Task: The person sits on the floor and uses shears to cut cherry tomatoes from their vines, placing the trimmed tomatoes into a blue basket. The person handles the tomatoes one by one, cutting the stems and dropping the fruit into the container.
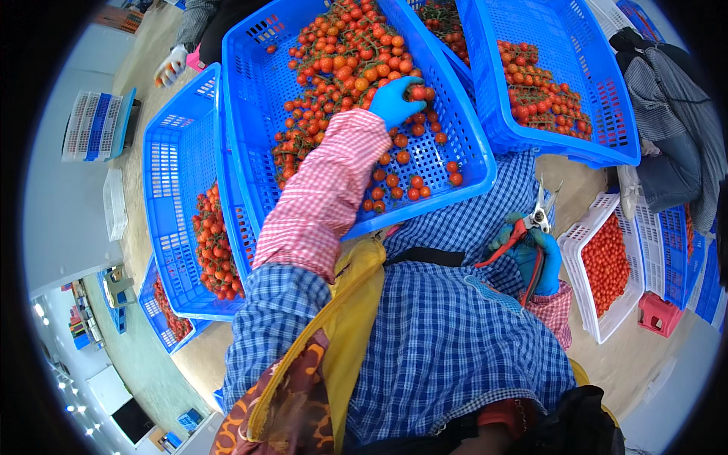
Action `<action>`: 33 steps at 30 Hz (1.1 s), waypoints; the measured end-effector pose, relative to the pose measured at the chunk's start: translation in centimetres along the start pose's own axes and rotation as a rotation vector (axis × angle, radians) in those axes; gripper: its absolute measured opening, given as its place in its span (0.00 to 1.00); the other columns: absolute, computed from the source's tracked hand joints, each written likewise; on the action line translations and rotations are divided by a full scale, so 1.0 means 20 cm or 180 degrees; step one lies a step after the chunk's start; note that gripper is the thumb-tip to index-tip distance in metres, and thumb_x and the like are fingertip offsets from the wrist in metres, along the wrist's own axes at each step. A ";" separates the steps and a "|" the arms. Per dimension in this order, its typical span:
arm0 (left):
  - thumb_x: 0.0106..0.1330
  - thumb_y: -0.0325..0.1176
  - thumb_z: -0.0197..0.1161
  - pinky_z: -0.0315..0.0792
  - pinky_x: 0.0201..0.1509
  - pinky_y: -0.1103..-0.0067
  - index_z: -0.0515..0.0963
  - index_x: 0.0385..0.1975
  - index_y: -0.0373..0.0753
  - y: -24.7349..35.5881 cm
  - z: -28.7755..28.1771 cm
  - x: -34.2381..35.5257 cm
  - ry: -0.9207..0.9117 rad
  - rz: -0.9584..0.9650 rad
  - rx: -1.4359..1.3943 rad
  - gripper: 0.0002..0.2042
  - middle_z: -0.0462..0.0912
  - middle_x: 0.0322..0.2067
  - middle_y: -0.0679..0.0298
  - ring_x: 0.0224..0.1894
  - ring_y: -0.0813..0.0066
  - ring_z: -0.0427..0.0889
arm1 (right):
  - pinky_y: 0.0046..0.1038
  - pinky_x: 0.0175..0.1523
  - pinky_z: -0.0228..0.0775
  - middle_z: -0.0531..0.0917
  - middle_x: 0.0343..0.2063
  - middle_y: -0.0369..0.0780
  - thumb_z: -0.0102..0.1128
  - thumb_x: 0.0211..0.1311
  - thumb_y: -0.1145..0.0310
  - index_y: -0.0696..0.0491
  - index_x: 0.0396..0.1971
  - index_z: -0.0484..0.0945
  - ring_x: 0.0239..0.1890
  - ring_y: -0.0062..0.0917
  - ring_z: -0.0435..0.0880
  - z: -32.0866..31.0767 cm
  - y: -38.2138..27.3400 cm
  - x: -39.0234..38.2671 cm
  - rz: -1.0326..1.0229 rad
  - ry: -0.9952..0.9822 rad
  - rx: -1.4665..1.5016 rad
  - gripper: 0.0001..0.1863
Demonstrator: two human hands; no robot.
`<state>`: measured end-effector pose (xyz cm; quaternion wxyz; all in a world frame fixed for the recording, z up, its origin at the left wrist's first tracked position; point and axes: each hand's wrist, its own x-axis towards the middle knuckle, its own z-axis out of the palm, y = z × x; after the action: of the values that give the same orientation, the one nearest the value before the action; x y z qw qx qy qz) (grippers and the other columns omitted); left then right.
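My left hand [396, 103], in a blue glove, reaches into a large blue crate [262, 171] in front of me. Its fingers are curled round a few cherry tomatoes [419, 92] at the crate's right side. Beneath and beyond it lies a heap of red and orange cherry tomatoes [341, 64] on green stems, with loose ones at the near end. Low at my right side, my right hand [547, 267], also gloved in blue, is closed on red-handled pruning shears [539, 218]. Their blades point away from me and look parted.
Blue crates with tomatoes stand at left [182, 152] and right [561, 45]. A white crate [599, 326] of small red tomatoes sits lower right, near a red stool [661, 313]. A co-worker's gloved hand [171, 67] shows upper left; another person's sleeve [671, 106] is at right.
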<state>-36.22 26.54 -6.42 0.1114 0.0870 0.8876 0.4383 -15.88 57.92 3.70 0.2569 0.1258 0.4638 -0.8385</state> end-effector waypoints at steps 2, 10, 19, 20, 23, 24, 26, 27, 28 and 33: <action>0.61 0.40 0.57 0.71 0.52 0.73 0.59 0.61 0.42 0.00 -0.06 -0.07 -0.0427 -0.0346 -0.2245 0.28 0.68 0.56 0.58 0.53 0.68 0.72 | 0.39 0.48 0.71 0.78 0.32 0.48 0.48 0.54 0.56 0.65 0.47 0.68 0.37 0.37 0.79 0.00 0.01 0.00 0.0029 -0.0014 0.0015 0.28; 0.64 0.44 0.47 0.56 0.62 0.50 0.47 0.65 0.40 0.10 -0.25 -0.46 -0.1484 -0.0229 -0.5614 0.32 0.57 0.62 0.48 0.63 0.49 0.59 | 0.40 0.47 0.72 0.78 0.33 0.48 0.48 0.54 0.57 0.65 0.49 0.67 0.37 0.38 0.80 0.08 0.05 0.05 0.0232 -0.0260 -0.0085 0.29; 0.50 0.19 0.57 0.65 0.60 0.67 0.45 0.66 0.45 0.18 -0.29 -0.68 -0.0813 -0.0365 -0.3580 0.41 0.61 0.59 0.54 0.61 0.60 0.64 | 0.41 0.49 0.70 0.79 0.33 0.48 0.49 0.55 0.57 0.65 0.48 0.67 0.37 0.39 0.79 0.11 0.05 0.05 0.0294 -0.0336 -0.0126 0.28; 0.50 0.18 0.60 0.67 0.57 0.78 0.50 0.65 0.43 0.17 -0.28 -0.69 -0.0404 -0.0247 -0.3088 0.41 0.65 0.56 0.59 0.55 0.71 0.70 | 0.42 0.49 0.70 0.78 0.33 0.49 0.49 0.55 0.57 0.66 0.48 0.67 0.37 0.40 0.79 0.12 0.05 0.05 0.0282 -0.0402 -0.0114 0.28; 0.53 0.23 0.63 0.68 0.55 0.81 0.56 0.62 0.42 0.15 -0.27 -0.71 -0.0263 -0.0506 -0.3057 0.35 0.69 0.52 0.63 0.49 0.76 0.72 | 0.42 0.49 0.70 0.79 0.33 0.48 0.49 0.55 0.57 0.65 0.48 0.67 0.37 0.40 0.79 0.14 0.05 0.06 0.0261 -0.0488 -0.0160 0.28; 0.54 0.26 0.65 0.69 0.53 0.80 0.60 0.60 0.40 0.14 -0.26 -0.71 -0.0133 -0.0700 -0.3020 0.32 0.71 0.50 0.66 0.50 0.76 0.72 | 0.42 0.49 0.70 0.79 0.33 0.48 0.49 0.55 0.57 0.65 0.48 0.67 0.37 0.40 0.79 0.15 0.06 0.06 0.0287 -0.0421 -0.0156 0.28; 0.56 0.28 0.64 0.70 0.53 0.78 0.59 0.60 0.39 0.12 -0.27 -0.72 -0.0008 -0.0874 -0.3120 0.31 0.70 0.51 0.65 0.51 0.74 0.72 | 0.42 0.48 0.70 0.79 0.33 0.48 0.49 0.55 0.57 0.65 0.48 0.67 0.37 0.40 0.79 0.16 0.06 0.05 0.0278 -0.0411 -0.0121 0.28; 0.57 0.29 0.64 0.71 0.52 0.76 0.59 0.60 0.39 0.12 -0.27 -0.72 0.0060 -0.0986 -0.3167 0.31 0.70 0.51 0.65 0.51 0.74 0.72 | 0.41 0.48 0.70 0.78 0.32 0.48 0.49 0.55 0.57 0.65 0.48 0.67 0.37 0.39 0.79 0.17 0.05 0.05 0.0287 -0.0421 -0.0157 0.28; 0.59 0.33 0.62 0.71 0.53 0.74 0.58 0.60 0.39 0.11 -0.27 -0.73 0.0043 -0.0843 -0.3477 0.29 0.70 0.52 0.64 0.52 0.72 0.72 | 0.40 0.48 0.70 0.78 0.32 0.47 0.49 0.54 0.56 0.65 0.48 0.68 0.37 0.37 0.79 0.17 0.05 0.05 0.0297 -0.0430 -0.0192 0.28; 0.67 0.49 0.48 0.69 0.55 0.60 0.56 0.61 0.40 0.12 -0.33 -0.76 -0.0592 -0.0374 -0.5127 0.27 0.69 0.53 0.60 0.54 0.64 0.71 | 0.38 0.48 0.69 0.78 0.33 0.47 0.49 0.54 0.55 0.64 0.49 0.67 0.38 0.36 0.78 0.19 0.04 0.04 0.0326 -0.0397 -0.0357 0.29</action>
<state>-23.34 19.23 1.18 0.2360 -0.0304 0.2902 0.9269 -16.02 53.98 4.78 0.3345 0.0823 0.4861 -0.8031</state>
